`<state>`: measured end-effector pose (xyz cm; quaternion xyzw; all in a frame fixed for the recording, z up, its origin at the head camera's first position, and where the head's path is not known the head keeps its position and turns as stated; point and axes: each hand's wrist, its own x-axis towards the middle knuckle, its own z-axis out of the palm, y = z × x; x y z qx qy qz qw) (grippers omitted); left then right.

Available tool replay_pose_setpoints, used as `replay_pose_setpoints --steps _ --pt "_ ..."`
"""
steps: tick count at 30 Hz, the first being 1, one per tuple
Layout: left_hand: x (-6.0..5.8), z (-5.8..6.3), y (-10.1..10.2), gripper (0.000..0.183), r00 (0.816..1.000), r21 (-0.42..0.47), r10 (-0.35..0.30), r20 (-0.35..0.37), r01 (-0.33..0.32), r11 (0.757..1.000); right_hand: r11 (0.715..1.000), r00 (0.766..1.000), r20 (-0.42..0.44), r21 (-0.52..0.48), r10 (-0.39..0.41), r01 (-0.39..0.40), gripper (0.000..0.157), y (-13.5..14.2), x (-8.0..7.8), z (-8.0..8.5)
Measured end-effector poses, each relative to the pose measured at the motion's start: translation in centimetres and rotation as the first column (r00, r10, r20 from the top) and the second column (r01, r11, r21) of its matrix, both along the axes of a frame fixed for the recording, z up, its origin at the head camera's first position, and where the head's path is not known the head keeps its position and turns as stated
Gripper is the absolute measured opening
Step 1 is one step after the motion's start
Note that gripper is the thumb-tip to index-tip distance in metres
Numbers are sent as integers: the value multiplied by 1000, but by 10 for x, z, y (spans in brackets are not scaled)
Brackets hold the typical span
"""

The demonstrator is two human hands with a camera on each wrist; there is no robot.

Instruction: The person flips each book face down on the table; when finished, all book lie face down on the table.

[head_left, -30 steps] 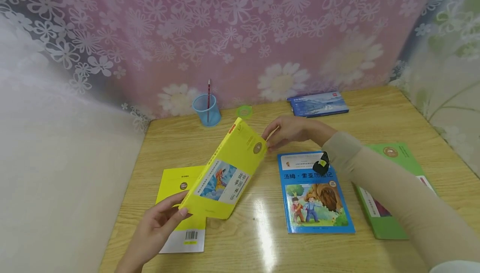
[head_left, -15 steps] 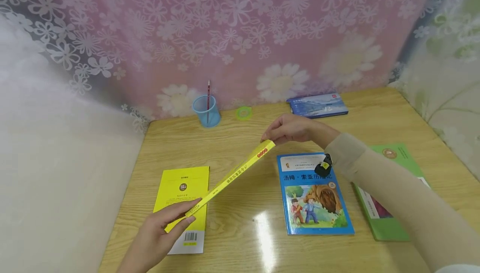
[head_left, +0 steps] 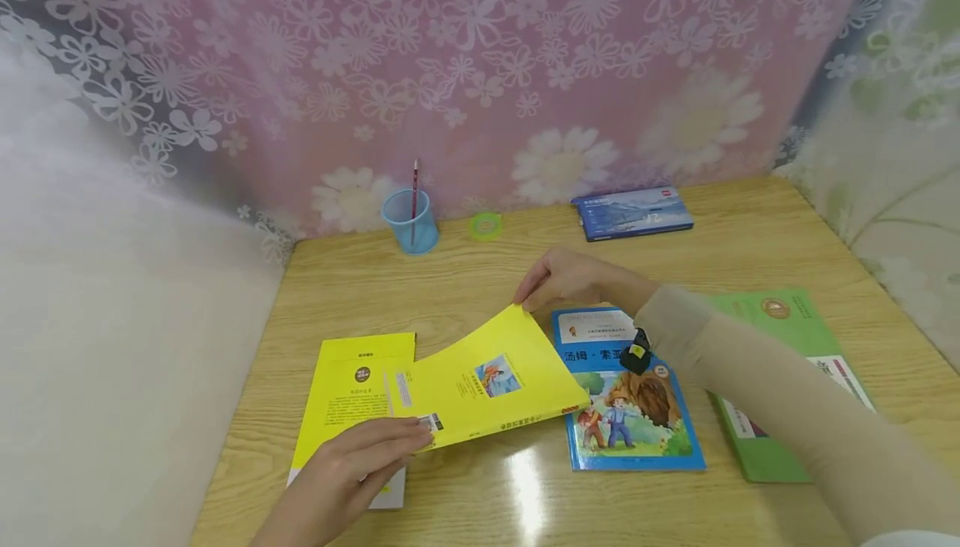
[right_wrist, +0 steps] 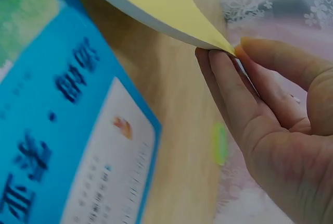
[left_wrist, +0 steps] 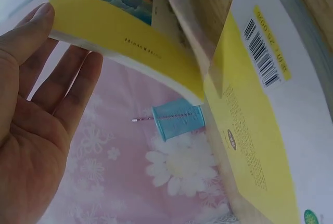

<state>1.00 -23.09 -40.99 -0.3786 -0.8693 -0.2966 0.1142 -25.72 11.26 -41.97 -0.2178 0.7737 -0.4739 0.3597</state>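
Wooden table (head_left: 450,280) beneath, hands (head_left: 345,472) (head_left: 567,278) hold a yellow book (head_left: 453,384) crosswise, spine (head_left: 512,427) nearest.

Long beige right sleeve (head_left: 772,401), broad cuff (head_left: 678,322); small black device (head_left: 638,361) at wrist, yellow mark (head_left: 637,350); white patch (head_left: 911,538) higher up.

In the head view, the lifted yellow book (head_left: 468,393) is now showing its back cover, and one corner is overlapping the blue book (head_left: 630,426).
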Motion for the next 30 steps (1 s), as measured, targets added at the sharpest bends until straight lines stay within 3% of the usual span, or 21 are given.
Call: replay_pose_setpoints --steps 5,12,21,30 --pt "0 -3 5 32 1000 -10 -19 -15 18 1000 1000 1000 23 30 -1 0 23 -5 6 -7" --pt "1 -9 12 47 999 -57 3 -39 -6 998 998 991 -131 65 3 5 21 -10 7 3" --pt "1 -23 25 46 996 -77 -78 38 80 994 996 974 -220 52 -58 71 19 -19 10 -9" --pt "3 -36 34 37 998 -184 -43 51 52 982 994 977 -215 108 -4 28 35 -25 18 -19"
